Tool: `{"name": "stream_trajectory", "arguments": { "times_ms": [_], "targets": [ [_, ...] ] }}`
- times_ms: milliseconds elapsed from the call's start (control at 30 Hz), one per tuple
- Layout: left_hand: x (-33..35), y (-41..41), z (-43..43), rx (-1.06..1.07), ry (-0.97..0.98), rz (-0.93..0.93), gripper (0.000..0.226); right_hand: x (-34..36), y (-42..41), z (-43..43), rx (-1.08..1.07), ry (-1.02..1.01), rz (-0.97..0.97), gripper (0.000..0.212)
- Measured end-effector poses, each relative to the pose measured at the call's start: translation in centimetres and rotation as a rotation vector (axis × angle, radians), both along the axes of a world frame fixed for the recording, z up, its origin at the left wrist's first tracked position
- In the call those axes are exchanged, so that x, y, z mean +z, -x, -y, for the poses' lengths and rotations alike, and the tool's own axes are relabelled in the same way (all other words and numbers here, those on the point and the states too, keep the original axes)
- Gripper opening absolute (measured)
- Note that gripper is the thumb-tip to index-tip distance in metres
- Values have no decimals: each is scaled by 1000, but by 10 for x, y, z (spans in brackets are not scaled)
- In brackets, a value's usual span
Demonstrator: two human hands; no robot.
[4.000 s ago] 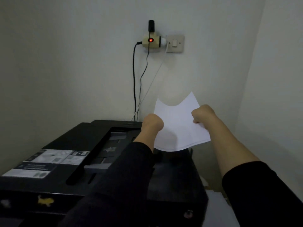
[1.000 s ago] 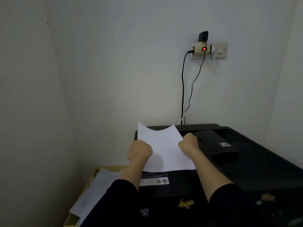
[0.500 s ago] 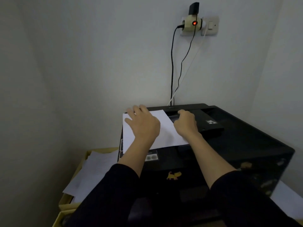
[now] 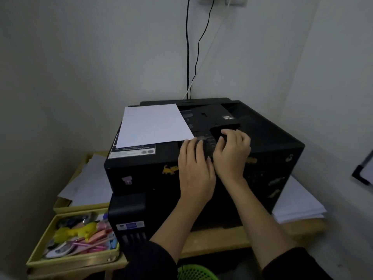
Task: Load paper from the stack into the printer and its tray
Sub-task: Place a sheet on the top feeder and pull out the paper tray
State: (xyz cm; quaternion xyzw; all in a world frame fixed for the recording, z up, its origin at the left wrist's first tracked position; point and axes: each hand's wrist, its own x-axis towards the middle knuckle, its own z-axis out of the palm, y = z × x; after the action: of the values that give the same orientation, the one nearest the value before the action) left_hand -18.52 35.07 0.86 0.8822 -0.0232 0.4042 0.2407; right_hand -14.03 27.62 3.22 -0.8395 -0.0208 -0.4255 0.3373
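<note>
Head view: the left hand lies flat and released, palm down, on the front part of the printer top, its fingertips just at the near right corner of the sheet of paper, holding nothing. The right hand, touching the left, has its fingers curled at the near edge of a raised black flap on the printer top; whether it grips the flap cannot be told. The sheet lies flat on the left half of the printer top, apart from the feed area. A paper stack sits on the wooden table right of the printer. Left of the printer, loose sheets lie in a yellow tray; nearer, a second yellow tray holds stationery. Cables run up the wall behind the printer.
</note>
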Motion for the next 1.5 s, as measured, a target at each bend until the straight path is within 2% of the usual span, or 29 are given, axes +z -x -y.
{"name": "stream_trajectory", "arguments": {
  "times_ms": [67,167,267,367,467,533,633,700,733,800,867,1033,1200,1267,1400,1500],
  "targets": [
    [-27,17,10,-19,-47,44,42,-26,17,8,-53,26,61,28],
    [-76,38,19,-48,-130,35,39,-73,42,21,-60,4,-1,37],
    [-120,53,24,9,-94,-159,26,-121,58,30,-71,-26,-143,44],
    [-143,55,22,82,40,-485,17,-154,64,35,-9,-74,-375,41],
    [-158,45,15,149,377,-784,20,-168,60,37,36,-232,-700,30],
    [-158,41,14,218,621,-817,28,-169,56,34,30,-408,-846,35],
    [-147,31,14,309,970,-819,45,-162,49,28,32,-733,-930,49],
    [-142,20,15,350,1289,-851,58,-160,45,23,30,-903,-954,58],
    [-141,15,14,301,1477,-841,58,-159,42,20,33,-1020,-961,62],
    [-141,8,13,66,1818,-791,46,-159,38,17,59,-1296,-964,63],
    [-141,3,10,-10,1961,-737,37,-161,32,16,80,-1502,-945,60],
    [-140,-3,5,37,2007,-734,39,-173,24,20,110,-1666,-946,52],
    [-154,1,2,-4,1923,-798,52,-185,25,28,158,-1602,-980,58],
    [-158,0,2,24,1914,-799,54,-186,26,31,166,-1594,-968,64],
    [-158,7,12,144,1846,-774,51,-191,31,30,154,-1547,-1016,59],
    [-168,21,28,317,1796,-849,67,-199,43,25,-24,-1553,-1019,88]
  ]
}}
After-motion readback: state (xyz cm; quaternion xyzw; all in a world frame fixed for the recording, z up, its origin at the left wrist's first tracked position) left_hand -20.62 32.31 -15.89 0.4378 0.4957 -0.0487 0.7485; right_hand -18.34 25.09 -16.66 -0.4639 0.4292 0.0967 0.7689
